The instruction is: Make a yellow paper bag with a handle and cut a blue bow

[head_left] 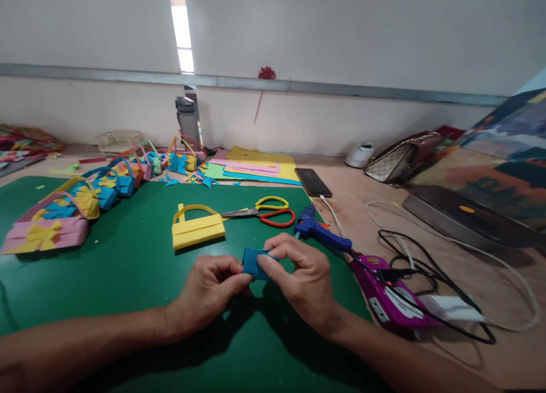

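A small folded piece of blue paper [251, 262] is held above the green mat between my two hands. My left hand [209, 290] pinches its left edge with thumb and forefinger. On the other side, my right hand [305, 279] grips it with the thumb on the near face and fingers behind. Just beyond lies a yellow paper basket [198, 232] with a thin handle. Scissors [256, 212] with one yellow and one red handle loop lie to the right of that basket. A blue glue gun [322, 232] rests near my right hand.
Finished paper baskets [46, 236] in several colours line the left side. Coloured paper sheets [256, 165] and blue scraps lie at the back. A phone [313, 182], a purple power strip [394, 299] and tangled cables are on the right. A bottle [186, 120] stands by the wall.
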